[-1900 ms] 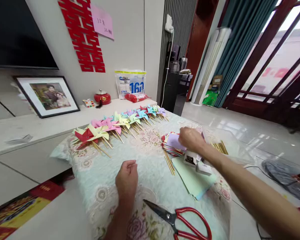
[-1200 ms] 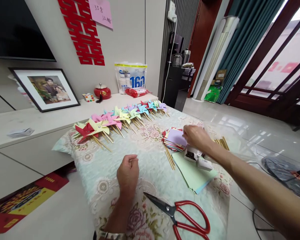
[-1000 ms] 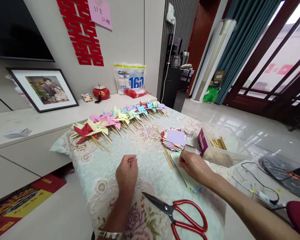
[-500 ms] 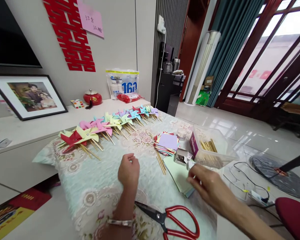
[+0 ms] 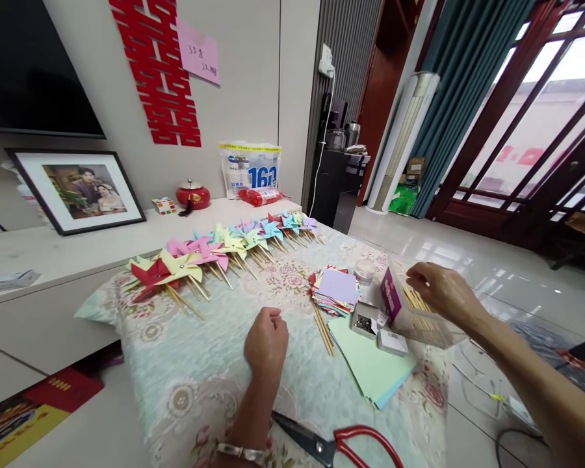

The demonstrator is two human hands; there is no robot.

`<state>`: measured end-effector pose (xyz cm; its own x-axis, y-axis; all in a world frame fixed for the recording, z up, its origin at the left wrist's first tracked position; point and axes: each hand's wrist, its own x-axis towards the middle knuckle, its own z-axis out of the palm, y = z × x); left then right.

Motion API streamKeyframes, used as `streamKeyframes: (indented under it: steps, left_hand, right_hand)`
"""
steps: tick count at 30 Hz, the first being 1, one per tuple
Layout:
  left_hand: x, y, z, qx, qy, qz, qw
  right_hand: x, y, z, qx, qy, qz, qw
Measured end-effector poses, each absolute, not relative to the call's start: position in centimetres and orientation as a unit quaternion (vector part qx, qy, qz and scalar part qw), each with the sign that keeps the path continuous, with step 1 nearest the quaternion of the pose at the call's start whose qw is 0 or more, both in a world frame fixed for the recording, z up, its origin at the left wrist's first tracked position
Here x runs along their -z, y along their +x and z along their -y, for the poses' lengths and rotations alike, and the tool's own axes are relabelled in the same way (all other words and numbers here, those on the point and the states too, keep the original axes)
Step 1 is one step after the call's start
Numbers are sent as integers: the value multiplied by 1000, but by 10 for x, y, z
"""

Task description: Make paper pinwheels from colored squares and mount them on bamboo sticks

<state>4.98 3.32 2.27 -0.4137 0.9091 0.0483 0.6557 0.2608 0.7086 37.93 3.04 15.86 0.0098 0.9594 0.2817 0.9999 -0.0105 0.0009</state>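
Right hand (image 5: 441, 289) hovers, fingers curled and empty, over the clear box (image 5: 419, 318) of wooden sticks (image 5: 416, 300). Left hand (image 5: 266, 339) rests fisted on the table (image 5: 199, 364), grasping nothing visible; scissors (image 5: 341, 445) lie just behind it.

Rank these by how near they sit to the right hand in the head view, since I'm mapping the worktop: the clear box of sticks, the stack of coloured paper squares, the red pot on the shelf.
1. clear box of sticks: directly under the right hand.
2. stack of coloured paper squares: left of the box, on the cloth.
3. red pot: far left, back on the shelf by the wall.
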Motion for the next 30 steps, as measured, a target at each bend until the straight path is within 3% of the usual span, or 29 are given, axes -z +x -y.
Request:
streamKeyframes:
  steps: [4, 10, 30]
  left_hand:
    - [-24, 51, -33, -323, 510, -774, 191]
    - [-27, 51, -33, -315, 509, -778, 189]
    - [-25, 50, -35, -312, 509, -780, 190]
  right_hand:
    - [-148, 336, -38, 103, -656, 738, 119]
    - [-115, 273, -58, 50, -603, 796, -2]
    - [-110, 264, -83, 4, -615, 784, -82]
